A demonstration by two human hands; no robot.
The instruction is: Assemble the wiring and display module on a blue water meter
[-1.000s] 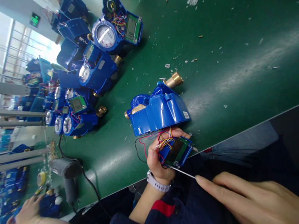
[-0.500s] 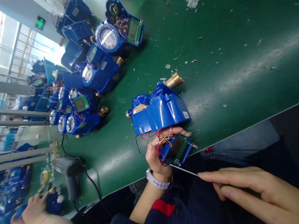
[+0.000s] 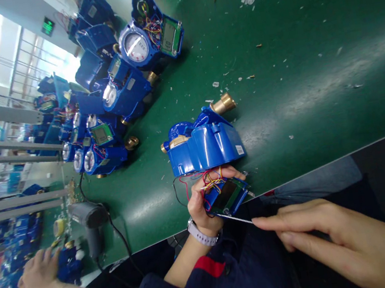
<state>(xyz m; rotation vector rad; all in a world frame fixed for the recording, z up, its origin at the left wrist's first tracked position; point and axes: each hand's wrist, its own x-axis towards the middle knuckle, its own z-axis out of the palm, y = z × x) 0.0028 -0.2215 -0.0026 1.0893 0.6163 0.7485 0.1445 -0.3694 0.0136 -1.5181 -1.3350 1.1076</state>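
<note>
Display module: now this blue-framed display module [image 3: 227, 196] is held tilted in the left hand [image 3: 202, 205], right at the near edge of the bench [image 3: 300, 112].
Left hand: closed around the module, fingers passed behind it, a pale-strapped watch [image 3: 203, 235] worn at the wrist.
Right hand: the thin metal rod [image 3: 239, 219] is gripped by the right hand [image 3: 325, 232], forefinger laid along it; any handle is hidden.
Rod tip: brought to the module's lower left corner; whether contact is made cannot be told.
Hands: kept apart, module on the left hand's side, bridged only by the rod.
Wires: coloured wires [image 3: 213, 183] are bunched over the module, next to the blue housing [image 3: 203, 147].
Housing: set on the bench just beyond the left hand, brass fitting [image 3: 223, 104] pointed away.
Far left: another person's hand [image 3: 43, 274] is seen, blurred, near blue parts.
</note>
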